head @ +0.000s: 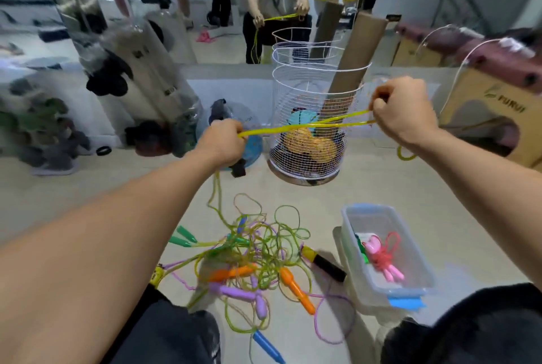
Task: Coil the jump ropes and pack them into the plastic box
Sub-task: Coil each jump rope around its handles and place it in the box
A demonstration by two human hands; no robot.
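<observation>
A yellow jump rope (305,126) is stretched in two strands between my hands at chest height. My left hand (224,142) grips one end of the loop together with a dark handle, and the rope's tail hangs from it to the floor. My right hand (401,108) pinches the other end. Below lies a tangled pile of jump ropes (252,258) with green, orange, purple, blue and yellow-black handles. The clear plastic box (416,261) stands on the floor at the right, holding a coiled pink rope (381,255) and a green handle.
A white wire basket (293,94) with a cardboard tube and toys stands behind the stretched rope. A mirror on the wall reflects a person. Bagged plush toys sit at the left, a cardboard box (498,111) at the right. My knees frame the pile.
</observation>
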